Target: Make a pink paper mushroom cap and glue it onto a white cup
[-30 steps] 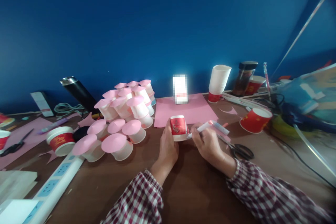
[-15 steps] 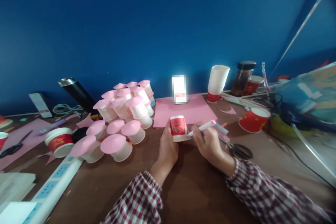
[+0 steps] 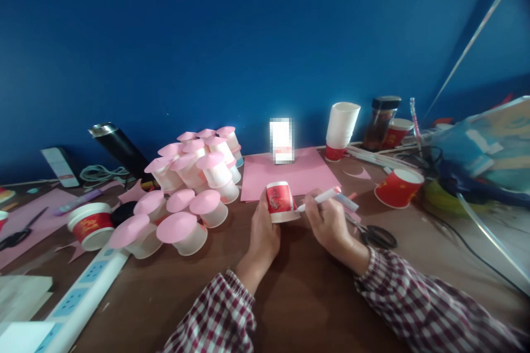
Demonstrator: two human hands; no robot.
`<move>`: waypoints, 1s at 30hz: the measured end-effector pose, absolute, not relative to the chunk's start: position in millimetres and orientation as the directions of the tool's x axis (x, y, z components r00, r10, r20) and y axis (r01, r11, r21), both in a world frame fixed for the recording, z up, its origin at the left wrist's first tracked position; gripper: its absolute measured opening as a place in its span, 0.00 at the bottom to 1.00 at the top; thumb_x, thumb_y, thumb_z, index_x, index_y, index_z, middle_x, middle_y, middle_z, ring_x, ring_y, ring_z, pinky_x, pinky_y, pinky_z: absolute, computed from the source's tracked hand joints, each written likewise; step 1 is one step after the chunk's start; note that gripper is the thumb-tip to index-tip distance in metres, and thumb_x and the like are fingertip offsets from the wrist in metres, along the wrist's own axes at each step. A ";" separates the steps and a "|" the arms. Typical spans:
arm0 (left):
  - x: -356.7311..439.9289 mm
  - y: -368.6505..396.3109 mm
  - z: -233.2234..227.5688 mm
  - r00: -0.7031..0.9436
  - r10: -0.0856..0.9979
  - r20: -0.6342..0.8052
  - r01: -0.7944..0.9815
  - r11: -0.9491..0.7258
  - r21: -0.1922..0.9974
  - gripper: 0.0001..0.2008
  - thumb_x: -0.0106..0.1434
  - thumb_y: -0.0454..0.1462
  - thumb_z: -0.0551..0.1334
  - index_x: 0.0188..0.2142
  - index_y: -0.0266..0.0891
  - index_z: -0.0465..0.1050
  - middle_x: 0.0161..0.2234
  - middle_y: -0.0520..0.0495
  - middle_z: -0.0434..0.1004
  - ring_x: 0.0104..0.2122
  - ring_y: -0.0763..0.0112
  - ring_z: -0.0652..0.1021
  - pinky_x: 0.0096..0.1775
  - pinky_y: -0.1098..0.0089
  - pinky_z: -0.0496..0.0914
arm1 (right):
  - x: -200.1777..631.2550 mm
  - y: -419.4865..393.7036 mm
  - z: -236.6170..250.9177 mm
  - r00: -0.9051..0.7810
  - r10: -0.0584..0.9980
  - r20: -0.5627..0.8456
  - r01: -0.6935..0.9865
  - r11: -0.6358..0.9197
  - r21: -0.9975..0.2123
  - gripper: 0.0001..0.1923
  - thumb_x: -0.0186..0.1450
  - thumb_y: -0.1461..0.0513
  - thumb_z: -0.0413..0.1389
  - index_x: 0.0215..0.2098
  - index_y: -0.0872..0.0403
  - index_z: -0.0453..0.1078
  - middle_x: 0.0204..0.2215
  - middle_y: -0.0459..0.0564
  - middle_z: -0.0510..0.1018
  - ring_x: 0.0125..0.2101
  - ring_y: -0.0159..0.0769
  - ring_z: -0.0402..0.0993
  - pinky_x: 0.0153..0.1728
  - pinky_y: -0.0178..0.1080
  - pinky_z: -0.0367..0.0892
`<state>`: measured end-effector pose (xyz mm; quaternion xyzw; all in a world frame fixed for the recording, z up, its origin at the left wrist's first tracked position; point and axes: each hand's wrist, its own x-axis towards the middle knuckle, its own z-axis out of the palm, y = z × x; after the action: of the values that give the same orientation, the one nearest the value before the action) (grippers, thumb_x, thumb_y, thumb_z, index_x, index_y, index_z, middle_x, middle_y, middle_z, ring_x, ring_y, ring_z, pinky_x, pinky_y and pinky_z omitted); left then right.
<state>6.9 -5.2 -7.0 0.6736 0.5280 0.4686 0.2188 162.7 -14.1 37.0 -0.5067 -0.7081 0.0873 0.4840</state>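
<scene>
My left hand (image 3: 267, 231) grips a red and white paper cup (image 3: 280, 201) that stands upside down, its wide rim low. A dark dragon-like figure shows on the cup's red band. In my right hand (image 3: 331, 223) is a white marker pen (image 3: 326, 196), its tip at the cup's lower right side; whether it touches cannot be made out. Just in front of the cup lies a stack of pink paper (image 3: 306, 174). Scissors (image 3: 377, 235) with dark handles rest on the table, right of my right hand.
Several pale cups with pink cone tops (image 3: 178, 228) crowd the left. A power strip (image 3: 89, 287) lies nearer. At the back right stand stacked cups (image 3: 343, 121) and a dark-lidded bottle (image 3: 383, 124). A red cup (image 3: 399, 188) and a black bottle (image 3: 124, 146) flank the work area.
The view has shifted slightly, so everything sits a little further left. The cup and the pen stay held, in nearly the same position.
</scene>
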 end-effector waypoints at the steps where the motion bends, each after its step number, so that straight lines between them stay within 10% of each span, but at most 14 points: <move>1: 7.2 -5.3 -6.7 0.006 0.917 0.398 0.513 -0.344 0.786 0.32 0.54 0.25 0.52 0.60 0.35 0.53 0.53 0.38 0.68 0.52 0.59 0.69 0.53 0.59 0.62 | 163.0 -13.8 36.2 -0.014 0.801 0.599 0.640 0.467 -0.609 0.14 0.66 0.63 0.45 0.23 0.52 0.60 0.16 0.46 0.65 0.17 0.32 0.63 0.21 0.36 0.59; 30: 11.0 -6.7 3.4 0.002 0.938 0.348 0.430 -0.315 0.846 0.25 0.57 0.26 0.51 0.54 0.39 0.60 0.47 0.45 0.74 0.45 0.64 0.74 0.47 0.63 0.66 | 165.8 -6.5 22.0 0.003 0.820 0.572 0.646 0.435 -0.627 0.14 0.67 0.62 0.46 0.24 0.53 0.60 0.18 0.45 0.68 0.19 0.31 0.64 0.24 0.35 0.58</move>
<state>11.0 -6.7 3.4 0.6557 0.5215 0.4767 0.2661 165.8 -6.5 22.0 -0.5237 -0.7000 0.0913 0.4768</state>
